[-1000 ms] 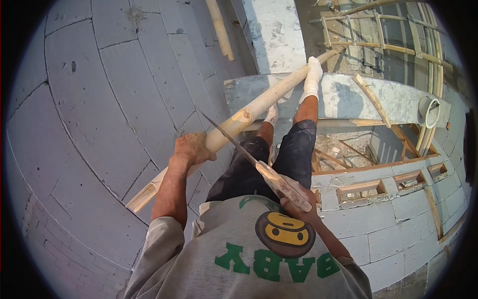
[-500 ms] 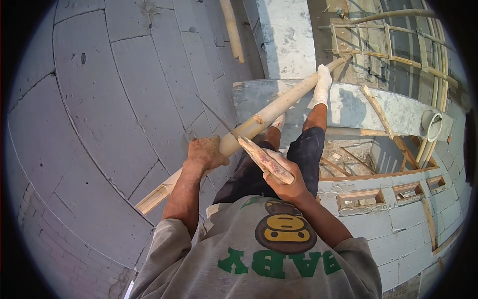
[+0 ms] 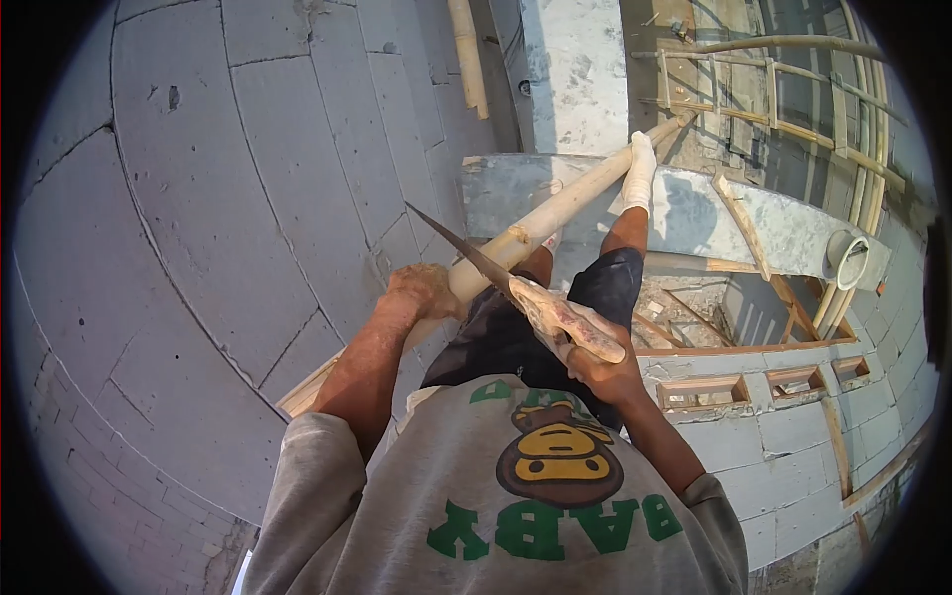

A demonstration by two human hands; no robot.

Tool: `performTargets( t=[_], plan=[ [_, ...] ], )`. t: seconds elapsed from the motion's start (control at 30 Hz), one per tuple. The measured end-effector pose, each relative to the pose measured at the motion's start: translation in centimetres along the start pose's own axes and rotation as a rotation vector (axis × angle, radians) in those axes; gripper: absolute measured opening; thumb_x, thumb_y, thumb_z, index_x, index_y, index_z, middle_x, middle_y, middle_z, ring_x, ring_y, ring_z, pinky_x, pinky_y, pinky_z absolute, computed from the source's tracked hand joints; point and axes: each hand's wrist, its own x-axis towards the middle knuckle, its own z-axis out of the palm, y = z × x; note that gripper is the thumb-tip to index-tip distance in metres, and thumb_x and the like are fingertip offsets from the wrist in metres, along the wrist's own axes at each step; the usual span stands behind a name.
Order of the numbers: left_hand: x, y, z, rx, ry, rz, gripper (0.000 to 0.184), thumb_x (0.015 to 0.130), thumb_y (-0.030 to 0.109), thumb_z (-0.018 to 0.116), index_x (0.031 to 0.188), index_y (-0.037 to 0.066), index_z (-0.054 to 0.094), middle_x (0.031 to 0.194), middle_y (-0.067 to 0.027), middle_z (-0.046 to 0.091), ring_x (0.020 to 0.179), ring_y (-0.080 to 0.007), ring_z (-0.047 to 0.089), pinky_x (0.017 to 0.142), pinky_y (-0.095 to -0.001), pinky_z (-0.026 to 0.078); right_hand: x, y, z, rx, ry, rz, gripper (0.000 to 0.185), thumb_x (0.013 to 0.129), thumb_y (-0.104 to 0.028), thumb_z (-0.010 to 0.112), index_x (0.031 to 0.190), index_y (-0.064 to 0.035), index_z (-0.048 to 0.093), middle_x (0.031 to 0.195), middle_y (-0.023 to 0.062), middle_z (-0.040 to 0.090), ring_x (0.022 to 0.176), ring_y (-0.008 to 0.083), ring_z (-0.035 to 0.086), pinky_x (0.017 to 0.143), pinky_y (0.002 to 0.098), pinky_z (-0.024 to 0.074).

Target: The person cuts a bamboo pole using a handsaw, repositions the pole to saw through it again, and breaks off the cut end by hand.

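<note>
A long bamboo pole (image 3: 570, 205) slants across my lap, from lower left to upper right. My left hand (image 3: 421, 290) is closed round it near its lower part. In my right hand (image 3: 600, 362) is the pale wooden handle of a handsaw (image 3: 474, 260). The saw's dark blade lies across the pole just beyond my left hand, its tip pointing up and left. One foot in a white sock (image 3: 641, 171) presses against the pole's far part. Below my left forearm the split, pale end of the pole (image 3: 302, 392) shows.
A grey block wall (image 3: 188, 198) fills the left side. Under my feet runs a worn grey plank (image 3: 694, 213), with a stick (image 3: 742, 226) and a round white container (image 3: 851, 256) on it. Bamboo scaffolding (image 3: 764, 94) stands upper right, and framed openings (image 3: 704, 393) lie at right.
My right hand has pulled the saw back, down and to the right, so more blade shows between handle and pole. My left hand keeps its hold on the bamboo; the view has shifted slightly.
</note>
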Motion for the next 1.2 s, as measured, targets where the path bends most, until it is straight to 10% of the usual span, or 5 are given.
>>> performTargets(
  t=[0.1,0.4,0.5,0.8,1.2],
  plan=[
    [-0.3,0.0,0.6,0.014,0.0,0.011,0.059,0.058,0.039,0.076,0.105,0.005,0.07,0.098,-0.0157,0.071,0.093,-0.0291,0.069,0.084,-0.0381,0.053,-6.4,-0.4,-2.7,-0.058,-0.008,-0.094,0.047,0.083,-0.003,0.062,0.128,0.0044,0.053,0.118,0.0149,0.064,0.109,0.0181,0.061,0.094,0.0296,0.0463],
    [-0.8,0.3,0.9,0.017,-0.01,-0.048,0.061,0.06,0.039,0.076,0.111,0.007,0.068,0.105,-0.0145,0.07,0.101,-0.0272,0.067,0.088,-0.0383,0.052,2.4,0.6,0.4,0.0,-0.053,0.153,0.035,0.082,-0.009,0.068,0.112,0.0054,0.059,0.085,0.0058,0.067,0.083,0.0131,0.064,0.074,0.029,0.0506],
    [-0.5,0.5,0.2,0.013,-0.026,-0.047,0.062,0.061,0.039,0.076,0.113,0.008,0.067,0.109,-0.014,0.069,0.104,-0.0264,0.066,0.09,-0.0382,0.051,-6.8,-1.7,-2.7,-0.097,0.015,-0.024,0.049,0.082,-0.002,0.06,0.13,0.0022,0.052,0.122,0.0162,0.063,0.114,0.0171,0.06,0.097,0.0286,0.0449],
    [-1.4,0.4,3.5,0.008,0.003,-0.031,0.063,0.06,0.036,0.077,0.114,0.005,0.064,0.105,-0.0154,0.07,0.098,-0.0284,0.068,0.088,-0.0396,0.051,-2.8,1.3,-0.7,-0.1,0.185,0.296,0.049,0.083,-0.004,0.063,0.13,0.002,0.052,0.108,0.0114,0.065,0.094,0.0138,0.062,0.082,0.0265,0.0492],
    [1.0,-0.2,-0.1,-0.049,0.13,-0.086,0.056,0.061,0.034,0.076,0.11,0.008,0.064,0.102,-0.0132,0.07,0.098,-0.027,0.068,0.085,-0.039,0.052,4.3,3.7,-0.9,-0.055,-0.072,-0.081,0.05,0.082,-0.008,0.068,0.127,0.0048,0.052,0.117,0.0153,0.063,0.108,0.0205,0.061,0.093,0.0298,0.0467]
  ],
)
